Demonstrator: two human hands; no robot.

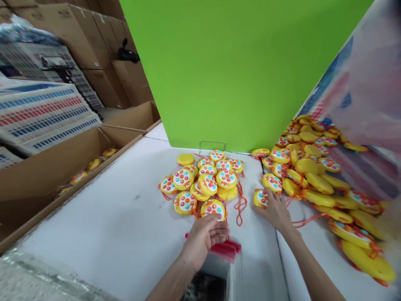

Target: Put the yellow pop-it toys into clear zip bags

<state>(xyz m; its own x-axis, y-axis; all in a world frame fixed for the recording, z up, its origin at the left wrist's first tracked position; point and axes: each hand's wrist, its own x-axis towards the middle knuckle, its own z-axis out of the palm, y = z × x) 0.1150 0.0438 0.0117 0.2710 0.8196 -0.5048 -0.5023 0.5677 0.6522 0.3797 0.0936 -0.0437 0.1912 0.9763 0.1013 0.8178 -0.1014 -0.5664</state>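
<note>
Several yellow animal-shaped button toys lie heaped on the white table, with white faces, coloured dots and orange cords. At the near edge of this heap is my left hand, its fingers loosely curved and apart from the thumb, with nothing visible in it. Its thumb reaches over the nearest toy. To the right, my right hand has its thumb and fingers around one button toy on the table. Its other fingers are partly hidden. Another toy lies just beyond that hand.
A larger pile of the same toys spreads along the right. A green board stands at the back. Below my left hand is a clear bin with red strips. At left, a cardboard box holds some toys; stacked cartons stand behind.
</note>
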